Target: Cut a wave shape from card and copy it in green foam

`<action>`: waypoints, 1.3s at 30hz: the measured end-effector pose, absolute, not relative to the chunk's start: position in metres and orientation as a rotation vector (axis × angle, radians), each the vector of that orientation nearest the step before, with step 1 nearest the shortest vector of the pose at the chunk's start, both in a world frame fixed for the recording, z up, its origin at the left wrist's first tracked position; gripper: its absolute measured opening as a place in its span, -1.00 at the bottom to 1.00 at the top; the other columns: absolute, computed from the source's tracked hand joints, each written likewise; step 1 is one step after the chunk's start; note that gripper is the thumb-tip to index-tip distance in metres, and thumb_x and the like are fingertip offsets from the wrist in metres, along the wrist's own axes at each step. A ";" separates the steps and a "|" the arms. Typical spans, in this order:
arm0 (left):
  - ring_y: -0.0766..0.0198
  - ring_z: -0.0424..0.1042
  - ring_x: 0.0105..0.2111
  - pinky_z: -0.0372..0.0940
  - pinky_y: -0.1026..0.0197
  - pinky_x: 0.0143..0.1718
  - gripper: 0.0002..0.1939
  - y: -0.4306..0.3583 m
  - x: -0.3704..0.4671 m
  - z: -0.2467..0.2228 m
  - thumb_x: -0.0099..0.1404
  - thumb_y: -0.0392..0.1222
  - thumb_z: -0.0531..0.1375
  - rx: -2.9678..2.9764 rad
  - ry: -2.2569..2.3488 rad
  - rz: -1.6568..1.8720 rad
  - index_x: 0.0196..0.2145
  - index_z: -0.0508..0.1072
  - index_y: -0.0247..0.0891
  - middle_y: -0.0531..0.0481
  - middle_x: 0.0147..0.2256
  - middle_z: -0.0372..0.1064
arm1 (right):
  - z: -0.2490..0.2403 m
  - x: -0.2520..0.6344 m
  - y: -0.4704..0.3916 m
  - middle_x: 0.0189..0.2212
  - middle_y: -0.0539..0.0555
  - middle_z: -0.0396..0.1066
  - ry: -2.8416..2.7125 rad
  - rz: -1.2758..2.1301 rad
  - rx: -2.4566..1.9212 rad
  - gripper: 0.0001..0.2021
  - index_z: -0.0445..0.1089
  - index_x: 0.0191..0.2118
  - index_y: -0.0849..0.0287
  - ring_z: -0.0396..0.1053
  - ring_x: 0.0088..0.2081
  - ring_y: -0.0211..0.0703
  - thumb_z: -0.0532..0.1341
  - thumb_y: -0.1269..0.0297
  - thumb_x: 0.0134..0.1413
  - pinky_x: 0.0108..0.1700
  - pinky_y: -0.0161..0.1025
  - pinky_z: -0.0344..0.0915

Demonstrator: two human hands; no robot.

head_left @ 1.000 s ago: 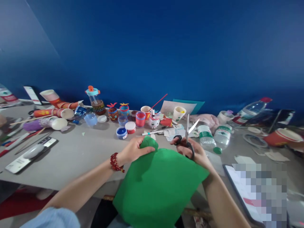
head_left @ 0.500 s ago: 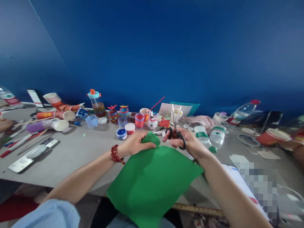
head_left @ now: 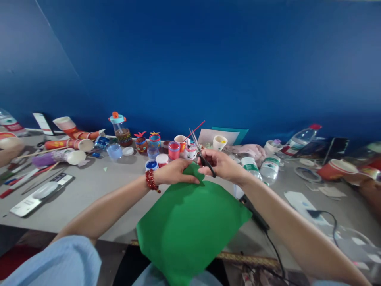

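A large sheet of green paper (head_left: pixel 193 226) hangs over the table's front edge and my lap. My left hand (head_left: pixel 175 172) pinches its top part, where a small rounded flap stands up beside a cut. A red bead bracelet (head_left: pixel 151 180) is on my left wrist. In my right hand (head_left: pixel 222 165) are black-handled scissors (head_left: pixel 196 142), their blades pointing up and slightly left, a little apart. The fingertips of my right hand are at the right side of the green flap, close to my left hand.
Paint jars (head_left: pixel 174 150), decorated cups (head_left: pixel 141 145) and a drink bottle (head_left: pixel 120 129) line the wall. Plastic bottles (head_left: pixel 270 169) lie at the right. A spoon on a white package (head_left: pixel 41 194) lies at the left. Another person's hand (head_left: pixel 12 151) shows at the far left.
My right hand has moved left to the green flap, and the scissors have swung to point up and left. A phone-like screen at the right is gone, showing a cable and a black object.
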State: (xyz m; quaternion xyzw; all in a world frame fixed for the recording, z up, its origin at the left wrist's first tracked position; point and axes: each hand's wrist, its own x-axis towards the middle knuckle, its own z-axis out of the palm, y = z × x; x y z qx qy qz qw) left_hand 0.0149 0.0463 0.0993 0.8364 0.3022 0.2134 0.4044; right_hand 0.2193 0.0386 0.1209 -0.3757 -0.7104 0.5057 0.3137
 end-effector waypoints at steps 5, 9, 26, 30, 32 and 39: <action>0.25 0.44 -0.40 0.26 0.34 -0.47 -0.56 0.042 0.010 0.084 0.09 0.07 0.28 2.056 0.773 0.557 -0.17 0.49 -0.29 -0.02 -0.33 0.50 | 0.120 0.218 0.038 -0.47 -0.06 0.31 -1.886 1.294 -0.978 -0.78 0.28 -0.40 0.19 0.26 -0.47 -0.33 0.33 0.33 -0.21 -0.42 -0.36 0.18; 0.18 0.48 -0.32 0.34 0.26 -0.34 -0.57 0.038 0.004 0.070 0.15 0.07 0.23 1.938 0.793 0.498 -0.14 0.50 -0.31 -0.11 -0.25 0.52 | 0.121 0.214 0.038 -0.46 -0.06 0.31 -1.881 1.302 -0.936 -0.78 0.27 -0.40 0.20 0.26 -0.46 -0.34 0.33 0.33 -0.20 -0.42 -0.36 0.18; 0.23 0.49 -0.38 0.34 0.33 -0.44 -0.65 0.043 -0.015 0.097 0.19 0.04 0.21 1.950 0.847 0.510 -0.23 0.50 -0.32 -0.04 -0.32 0.53 | 0.103 0.246 0.035 -0.42 -0.03 0.30 -2.034 1.319 -0.999 -0.74 0.26 -0.36 0.19 0.24 -0.42 -0.30 0.34 0.24 -0.12 -0.43 -0.38 0.16; 0.24 0.49 -0.37 0.34 0.33 -0.40 -0.67 0.045 -0.023 0.103 0.19 0.02 0.21 2.010 0.845 0.504 -0.21 0.50 -0.28 -0.01 -0.30 0.53 | 0.102 0.260 0.027 -0.43 -0.03 0.27 -2.124 1.362 -1.042 -0.69 0.24 -0.34 0.19 0.21 -0.43 -0.29 0.32 0.11 -0.07 -0.42 -0.36 0.15; 0.24 0.49 -0.37 0.33 0.33 -0.37 -0.68 0.044 -0.027 0.107 0.19 0.01 0.21 2.060 0.848 0.509 -0.21 0.51 -0.27 0.00 -0.29 0.54 | 0.102 0.270 0.023 -0.47 -0.03 0.25 -2.223 1.454 -1.043 -0.66 0.21 -0.36 0.19 0.19 -0.45 -0.30 0.30 0.04 -0.05 -0.44 -0.35 0.13; 0.22 0.49 -0.31 0.30 0.32 -0.31 -0.68 0.045 -0.036 0.117 0.19 -0.03 0.22 2.221 0.804 0.431 -0.18 0.52 -0.28 -0.03 -0.24 0.53 | 0.117 0.299 0.016 -0.47 -0.02 0.27 -2.524 1.303 -1.306 -0.57 0.24 -0.36 0.19 0.13 -0.48 -0.28 0.31 -0.08 -0.14 -0.46 -0.34 0.05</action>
